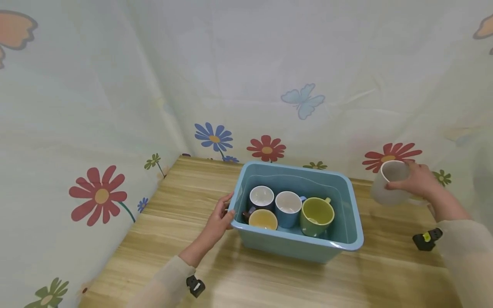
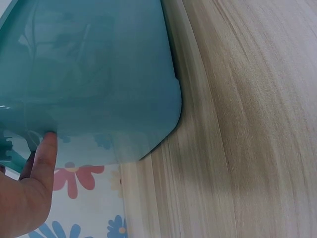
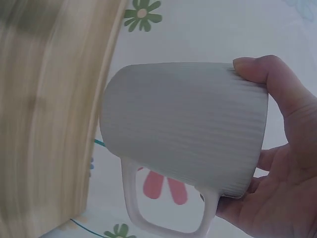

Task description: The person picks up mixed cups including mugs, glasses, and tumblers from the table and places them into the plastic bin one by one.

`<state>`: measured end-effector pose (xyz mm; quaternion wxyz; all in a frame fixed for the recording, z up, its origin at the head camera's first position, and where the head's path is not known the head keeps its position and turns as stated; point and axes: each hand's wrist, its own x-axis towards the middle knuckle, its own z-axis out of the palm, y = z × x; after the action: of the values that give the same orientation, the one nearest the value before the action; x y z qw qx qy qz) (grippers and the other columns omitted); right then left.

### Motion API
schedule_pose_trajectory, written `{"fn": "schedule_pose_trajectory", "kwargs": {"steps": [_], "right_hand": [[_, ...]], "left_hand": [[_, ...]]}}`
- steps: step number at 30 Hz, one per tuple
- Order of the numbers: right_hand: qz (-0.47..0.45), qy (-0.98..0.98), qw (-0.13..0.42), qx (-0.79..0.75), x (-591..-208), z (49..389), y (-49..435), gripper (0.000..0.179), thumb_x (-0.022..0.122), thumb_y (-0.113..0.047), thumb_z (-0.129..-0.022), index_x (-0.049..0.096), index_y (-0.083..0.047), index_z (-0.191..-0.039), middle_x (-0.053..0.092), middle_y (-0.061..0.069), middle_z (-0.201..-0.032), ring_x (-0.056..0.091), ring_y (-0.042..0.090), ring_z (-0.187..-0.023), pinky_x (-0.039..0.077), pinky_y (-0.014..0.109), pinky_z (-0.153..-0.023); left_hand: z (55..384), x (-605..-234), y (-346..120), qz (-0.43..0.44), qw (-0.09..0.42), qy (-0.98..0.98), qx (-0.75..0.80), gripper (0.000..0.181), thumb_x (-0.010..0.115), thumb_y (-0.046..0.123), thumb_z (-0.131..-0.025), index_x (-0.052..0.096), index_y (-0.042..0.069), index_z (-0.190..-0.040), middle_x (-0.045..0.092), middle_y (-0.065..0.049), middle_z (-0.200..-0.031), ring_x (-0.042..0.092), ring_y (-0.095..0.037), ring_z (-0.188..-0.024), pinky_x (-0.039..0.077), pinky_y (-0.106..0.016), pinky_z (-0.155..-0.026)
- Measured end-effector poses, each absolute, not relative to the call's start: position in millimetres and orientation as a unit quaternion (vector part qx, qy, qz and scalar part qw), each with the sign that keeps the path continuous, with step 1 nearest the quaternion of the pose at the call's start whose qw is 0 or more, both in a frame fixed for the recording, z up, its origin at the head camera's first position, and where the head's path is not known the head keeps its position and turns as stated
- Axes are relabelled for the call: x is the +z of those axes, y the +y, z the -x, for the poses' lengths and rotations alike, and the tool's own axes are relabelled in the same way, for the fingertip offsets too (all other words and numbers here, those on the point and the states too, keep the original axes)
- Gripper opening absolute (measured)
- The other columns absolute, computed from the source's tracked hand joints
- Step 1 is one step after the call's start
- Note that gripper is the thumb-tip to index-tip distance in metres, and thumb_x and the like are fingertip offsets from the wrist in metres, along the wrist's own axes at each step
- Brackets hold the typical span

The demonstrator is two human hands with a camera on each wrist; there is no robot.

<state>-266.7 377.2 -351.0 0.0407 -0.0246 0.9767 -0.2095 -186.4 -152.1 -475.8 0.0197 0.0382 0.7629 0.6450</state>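
Observation:
A ribbed white mug [image 3: 183, 119] is gripped near its rim by my right hand [image 1: 417, 182], thumb on one side and fingers on the other. In the right wrist view its square handle [image 3: 130, 198] points away from the palm. The head view shows this mug to the right of a blue plastic bin [image 1: 285, 250]. My left hand [image 1: 218, 220] holds the bin's left rim, with the thumb over the edge and the fingers on the outer wall. Inside stand a dark mug with a white interior [image 1: 262, 196], a blue mug [image 1: 287, 214], a green mug [image 1: 313, 222] and a yellow-lined mug [image 1: 263, 219].
The bin stands on a wood-grain table [image 1: 185, 192]. Behind and to the left hangs a pale cloth [image 1: 246, 77] printed with flowers and butterflies. A black strap device [image 1: 195, 285] sits on the left wrist and a similar black device [image 1: 427, 239] on the right.

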Motion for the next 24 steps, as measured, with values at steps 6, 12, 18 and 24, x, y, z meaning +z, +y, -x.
{"fn": "schedule_pose_trajectory", "kwargs": {"steps": [6, 12, 18, 24], "right_hand": [[0.019, 0.979, 0.044, -0.199, -339.6, 264.0, 375.2, 0.102, 0.074, -0.032, -0.086, 0.016, 0.026, -0.146, 0.027, 0.054, -0.134, 0.035, 0.065, -0.115, 0.044, 0.078, -0.092], [0.025, 0.980, 0.047, -0.192, -332.0, 260.7, 371.5, 0.104, 0.074, -0.033, -0.086, 0.013, 0.026, -0.147, 0.025, 0.055, -0.134, 0.036, 0.064, -0.113, 0.047, 0.075, -0.090], [0.043, 0.979, 0.040, -0.193, -320.9, 257.3, 365.6, 0.101, 0.074, -0.029, -0.086, 0.014, 0.025, -0.147, 0.025, 0.055, -0.135, 0.037, 0.064, -0.112, 0.047, 0.075, -0.088], [0.063, 0.976, 0.035, -0.203, -307.8, 253.4, 358.7, 0.101, 0.075, -0.026, -0.085, 0.014, 0.026, -0.148, 0.027, 0.053, -0.136, 0.037, 0.061, -0.113, 0.046, 0.074, -0.089]], "left_hand": [[188.0, -475.7, -152.0, -0.036, 0.021, 0.761, 0.648, 0.058, 0.046, 0.005, -0.101, 0.033, 0.009, -0.157, 0.052, -0.033, -0.141, 0.063, -0.037, -0.113, 0.061, -0.031, -0.077], [187.2, -477.2, -151.8, -0.033, 0.021, 0.760, 0.649, 0.058, 0.047, 0.004, -0.100, 0.034, 0.010, -0.157, 0.052, -0.033, -0.141, 0.063, -0.039, -0.115, 0.062, -0.033, -0.077], [187.8, -477.9, -152.3, -0.035, 0.020, 0.762, 0.647, 0.060, 0.047, 0.005, -0.100, 0.034, 0.010, -0.157, 0.052, -0.033, -0.142, 0.063, -0.037, -0.114, 0.063, -0.035, -0.077], [189.3, -478.4, -152.8, -0.039, 0.021, 0.763, 0.645, 0.060, 0.047, 0.006, -0.099, 0.033, 0.008, -0.158, 0.051, -0.033, -0.143, 0.062, -0.036, -0.114, 0.062, -0.033, -0.076]]}}
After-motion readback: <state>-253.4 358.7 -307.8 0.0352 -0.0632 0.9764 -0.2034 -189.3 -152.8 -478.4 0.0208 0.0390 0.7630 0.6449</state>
